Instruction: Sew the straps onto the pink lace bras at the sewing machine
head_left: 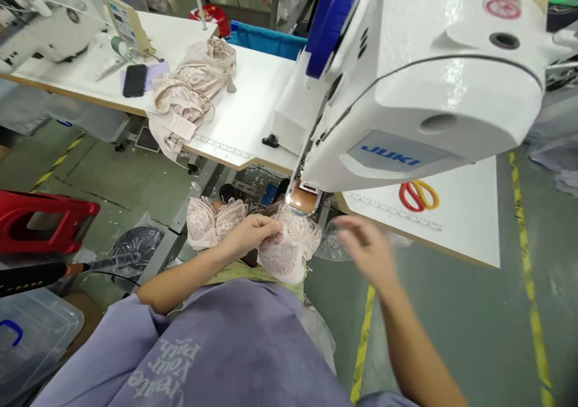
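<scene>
Pale pink lace, a soft cupped garment piece (289, 255), sits just below the middle of the frame under the nose of the white sewing machine (419, 88), pinched at its upper edge by the left hand (250, 233), whose fingers are curled closed on the fabric. The right hand (366, 249), right of centre and blurred, is spread open and holds nothing, a little apart from the lace. The piece looks very light, limp and easily snagged, so the firmer seamed edge seems a safer hold than the open weave. More pink pieces (189, 91) lie heaped on the bench (253, 112) in the upper left
</scene>
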The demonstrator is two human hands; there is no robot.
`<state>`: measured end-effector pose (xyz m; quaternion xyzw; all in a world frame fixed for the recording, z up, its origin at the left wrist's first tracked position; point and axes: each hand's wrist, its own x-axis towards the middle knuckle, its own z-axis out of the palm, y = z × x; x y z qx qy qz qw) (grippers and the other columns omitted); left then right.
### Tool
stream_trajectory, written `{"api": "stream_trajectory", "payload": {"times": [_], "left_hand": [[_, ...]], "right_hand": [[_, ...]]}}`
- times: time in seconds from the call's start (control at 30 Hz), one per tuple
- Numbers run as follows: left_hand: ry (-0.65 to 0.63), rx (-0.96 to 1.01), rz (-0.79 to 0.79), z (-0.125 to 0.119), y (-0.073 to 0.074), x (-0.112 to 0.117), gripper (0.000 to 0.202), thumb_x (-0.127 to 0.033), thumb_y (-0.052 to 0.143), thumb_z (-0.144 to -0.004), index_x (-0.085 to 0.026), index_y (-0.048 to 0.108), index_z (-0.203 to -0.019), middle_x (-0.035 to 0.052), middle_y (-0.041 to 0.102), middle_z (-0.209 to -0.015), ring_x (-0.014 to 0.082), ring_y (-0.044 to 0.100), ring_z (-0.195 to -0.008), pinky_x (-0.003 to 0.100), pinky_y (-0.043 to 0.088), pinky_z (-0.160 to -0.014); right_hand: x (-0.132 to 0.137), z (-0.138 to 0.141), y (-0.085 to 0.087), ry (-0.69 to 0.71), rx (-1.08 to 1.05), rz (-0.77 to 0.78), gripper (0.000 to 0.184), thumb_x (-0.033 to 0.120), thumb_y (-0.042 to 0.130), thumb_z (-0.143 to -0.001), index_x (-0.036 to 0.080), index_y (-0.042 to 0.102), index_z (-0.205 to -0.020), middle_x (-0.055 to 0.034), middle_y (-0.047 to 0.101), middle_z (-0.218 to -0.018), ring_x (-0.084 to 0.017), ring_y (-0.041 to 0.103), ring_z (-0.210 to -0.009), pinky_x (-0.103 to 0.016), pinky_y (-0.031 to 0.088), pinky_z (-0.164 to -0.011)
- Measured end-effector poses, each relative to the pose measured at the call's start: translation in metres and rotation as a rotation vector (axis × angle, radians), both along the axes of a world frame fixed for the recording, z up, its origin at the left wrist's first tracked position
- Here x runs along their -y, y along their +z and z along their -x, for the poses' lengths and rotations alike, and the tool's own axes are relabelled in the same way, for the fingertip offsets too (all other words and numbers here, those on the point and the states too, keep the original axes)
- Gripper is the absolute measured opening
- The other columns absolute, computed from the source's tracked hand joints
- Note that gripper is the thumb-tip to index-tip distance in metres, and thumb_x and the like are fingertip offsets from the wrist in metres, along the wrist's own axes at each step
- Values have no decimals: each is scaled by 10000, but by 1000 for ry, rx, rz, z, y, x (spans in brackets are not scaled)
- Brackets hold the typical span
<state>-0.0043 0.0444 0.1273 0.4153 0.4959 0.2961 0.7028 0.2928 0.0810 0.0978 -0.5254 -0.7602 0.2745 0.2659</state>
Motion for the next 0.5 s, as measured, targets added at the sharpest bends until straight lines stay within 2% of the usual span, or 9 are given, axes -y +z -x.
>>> {"api": "stream_trajectory", "payload": {"times": [0.07, 0.1, 0.17, 0.23, 0.27, 0.37, 0.43, 0.5], "left_hand": [[-25, 29, 9, 2, -4, -4, 446, -532, 619, -898, -136, 695, -710, 9, 564, -645, 101, 469, -571, 233, 366, -543], [-36, 35, 14, 3, -5, -6, 428, -516, 623, -898, -134, 703, -721, 17, 588, -644, 108, 497, -581, 233, 394, -560], [-64, 38, 44, 5, -4, -10, 398, -487, 630, -890, -130, 704, -730, 24, 609, -621, 115, 533, -573, 231, 426, -563], [-84, 52, 118, 7, -2, -12, 362, -465, 663, -855, -131, 690, -717, 27, 622, -625, 116, 554, -561, 225, 435, -543], [-94, 72, 171, 8, 0, -13, 343, -460, 682, -834, -133, 689, -728, 28, 629, -640, 116, 562, -559, 226, 442, -541], [-141, 136, 251, 8, 4, -14, 328, -464, 726, -802, -136, 719, -815, 44, 667, -732, 122, 584, -606, 242, 472, -581], [-187, 186, 188, 8, 8, -16, 329, -467, 738, -813, -139, 738, -841, 83, 710, -868, 147, 630, -739, 263, 500, -674], [-169, 248, 106, 12, 17, -20, 319, -465, 742, -825, -146, 735, -807, 106, 727, -969, 181, 659, -888, 292, 515, -780]], "right_hand": [[35, 44, 1, 244, -22, 120, 471, 524, 581, -948, 228, 569, -1314, -124, 676, -1229, -259, 654, -1072, -382, 527, -851], [46, 60, -1, 299, -25, 136, 474, 556, 571, -946, 213, 584, -1273, -121, 687, -1169, -252, 658, -1022, -360, 528, -807], [56, 79, -4, 315, -2, 118, 405, 568, 490, -985, 192, 638, -1003, -78, 678, -899, -214, 637, -826, -306, 481, -684], [57, 82, -4, 304, 9, 99, 451, 521, 401, -1033, 200, 572, -765, -23, 573, -687, -169, 564, -669, -273, 405, -605], [57, 80, -3, 307, 5, 103, 468, 495, 381, -1045, 203, 539, -716, -8, 536, -646, -154, 539, -632, -264, 380, -589], [60, 74, 4, 332, -42, 136, 464, 455, 366, -1058, 205, 520, -698, 10, 512, -629, -130, 520, -597, -247, 360, -570], [64, 71, 5, 345, -48, 150, 460, 457, 360, -1058, 205, 521, -709, 7, 527, -652, -129, 528, -606, -245, 374, -580], [69, 69, 1, 329, -13, 159, 439, 451, 343, -1062, 205, 543, -759, -2, 561, -695, -137, 548, -633, -249, 390, -601]]}}
